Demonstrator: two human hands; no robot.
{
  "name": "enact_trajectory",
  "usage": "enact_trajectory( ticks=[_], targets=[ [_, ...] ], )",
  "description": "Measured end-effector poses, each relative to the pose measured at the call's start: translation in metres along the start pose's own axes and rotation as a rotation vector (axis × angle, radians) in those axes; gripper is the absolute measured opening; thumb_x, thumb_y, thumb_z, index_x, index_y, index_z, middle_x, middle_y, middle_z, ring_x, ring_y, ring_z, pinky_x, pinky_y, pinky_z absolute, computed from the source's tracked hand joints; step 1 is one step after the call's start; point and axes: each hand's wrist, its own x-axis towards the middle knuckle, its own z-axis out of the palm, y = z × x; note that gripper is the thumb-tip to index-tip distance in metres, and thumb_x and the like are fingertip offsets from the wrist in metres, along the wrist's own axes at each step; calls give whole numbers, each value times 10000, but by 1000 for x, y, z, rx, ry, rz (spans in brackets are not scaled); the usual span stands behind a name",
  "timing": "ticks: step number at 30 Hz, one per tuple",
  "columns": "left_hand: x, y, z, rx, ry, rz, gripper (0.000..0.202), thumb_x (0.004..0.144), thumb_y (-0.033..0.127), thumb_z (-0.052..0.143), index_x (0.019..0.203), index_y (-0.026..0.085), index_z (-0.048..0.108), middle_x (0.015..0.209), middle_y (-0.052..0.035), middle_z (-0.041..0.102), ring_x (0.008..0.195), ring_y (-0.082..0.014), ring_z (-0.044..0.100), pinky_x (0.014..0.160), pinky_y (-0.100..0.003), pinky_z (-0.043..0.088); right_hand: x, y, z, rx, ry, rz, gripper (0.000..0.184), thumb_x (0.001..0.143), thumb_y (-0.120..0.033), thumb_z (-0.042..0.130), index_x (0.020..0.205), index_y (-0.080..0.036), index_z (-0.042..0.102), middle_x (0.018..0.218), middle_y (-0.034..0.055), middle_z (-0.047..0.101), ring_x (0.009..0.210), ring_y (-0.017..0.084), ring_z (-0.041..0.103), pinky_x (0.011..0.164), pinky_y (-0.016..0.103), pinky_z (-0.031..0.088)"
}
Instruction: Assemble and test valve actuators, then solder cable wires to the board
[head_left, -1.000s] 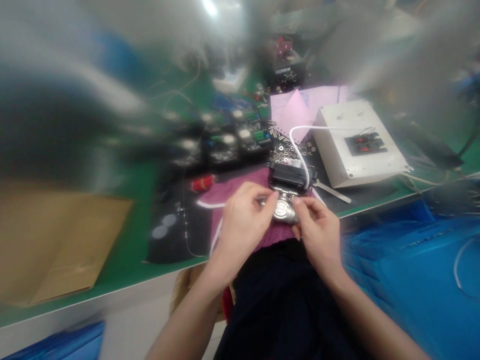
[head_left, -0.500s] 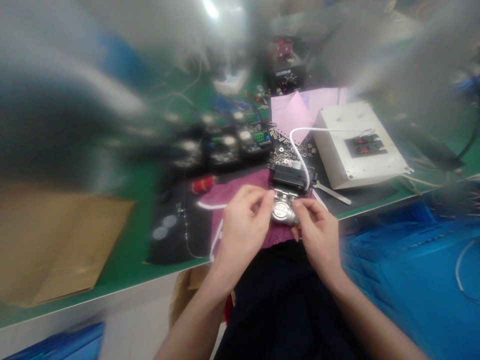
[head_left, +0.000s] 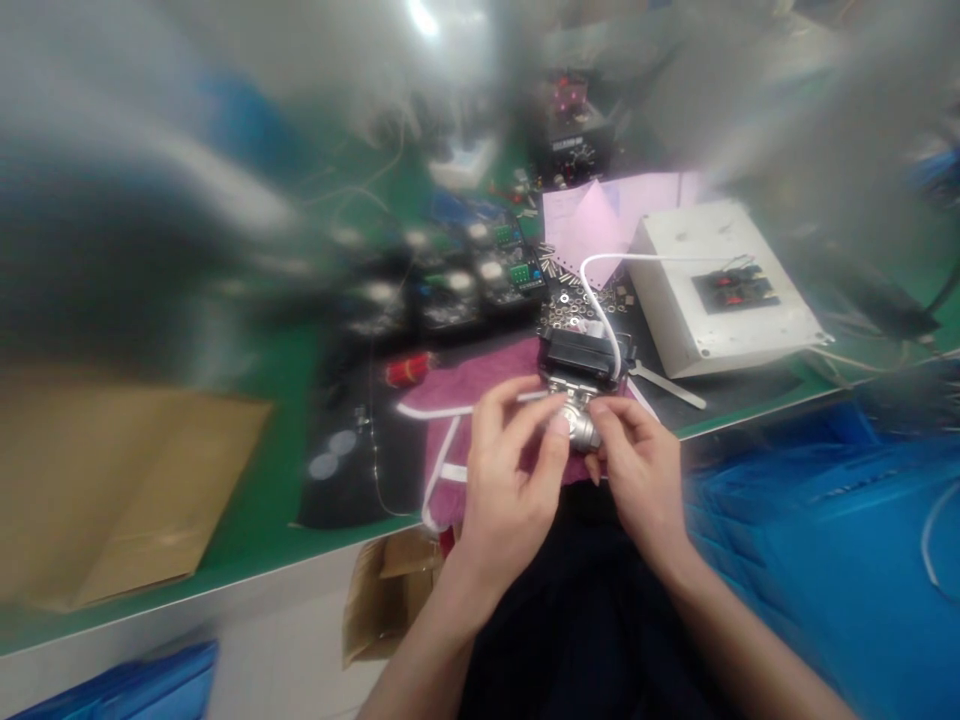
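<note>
A silver metal valve lies at the bench's front edge, joined to a black actuator box behind it. A white cable rises from the box. On the valve's left side, my left hand has its thumb and forefinger closed against the metal, covering part of its round face. My right hand pinches the valve's right side between thumb and fingers. Under both spreads a purple cloth with white edging. A flat metal wrench rests just right of the box.
A white box with red-and-black terminals stands at right. Loose small washers and pink paper lie behind the valve. Black circuit units sit to the left, near a red cylindrical bundle. Cardboard covers the left end.
My left hand has shifted slightly right and lower, its thumb now across the valve's round face. My right hand keeps nearly the same hold.
</note>
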Motion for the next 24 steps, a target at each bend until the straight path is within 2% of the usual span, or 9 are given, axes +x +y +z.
enact_trajectory(
  ticks=[3, 7, 10, 14, 18, 24],
  targets=[
    [0, -2, 2, 1, 36, -10, 330, 1044, 310, 645, 1367, 253, 687, 1443, -103, 595, 1366, -260, 591, 1194, -447, 495, 0, -1, -1, -5, -3, -4, 326, 963, -495, 757, 964, -173, 709, 663, -38, 621, 447, 70, 507, 412, 182, 399],
    [-2, 0, 4, 23, 40, 25, 260, 1046, 270, 631, 1288, 251, 724, 1395, -100, 616, 1317, -253, 617, 1155, -440, 525, -1, -2, -1, -6, 5, 4, 334, 960, -499, 757, 961, -166, 718, 616, -40, 598, 443, 80, 504, 413, 189, 398],
    [-3, 1, 9, 145, 82, 132, 263, 1006, 260, 691, 1264, 237, 735, 1364, -115, 619, 1276, -275, 608, 1145, -480, 509, -1, -1, -1, 1, -4, 7, 318, 964, -487, 754, 973, -170, 725, 623, -35, 611, 460, 83, 510, 431, 189, 419],
    [-3, -2, 17, 251, 9, 239, 301, 998, 241, 693, 1297, 232, 727, 1344, -135, 619, 1245, -292, 594, 1103, -489, 514, 0, -1, -2, 57, -10, 30, 317, 936, -478, 792, 973, -170, 728, 623, -42, 603, 468, 72, 499, 441, 173, 410],
    [-2, -2, 18, 237, 28, 246, 299, 994, 233, 697, 1292, 226, 725, 1348, -139, 613, 1265, -295, 591, 1112, -486, 510, 1, 0, -3, 80, -22, 58, 346, 918, -502, 803, 974, -170, 728, 592, -54, 555, 464, 69, 458, 425, 170, 366],
    [-2, 2, 21, 290, 53, 273, 291, 982, 221, 702, 1270, 191, 723, 1338, -163, 623, 1260, -321, 598, 1096, -509, 521, 0, 1, -4, 101, -35, 77, 344, 913, -512, 805, 985, -184, 734, 623, -53, 548, 500, 66, 441, 452, 167, 366]
  ],
)
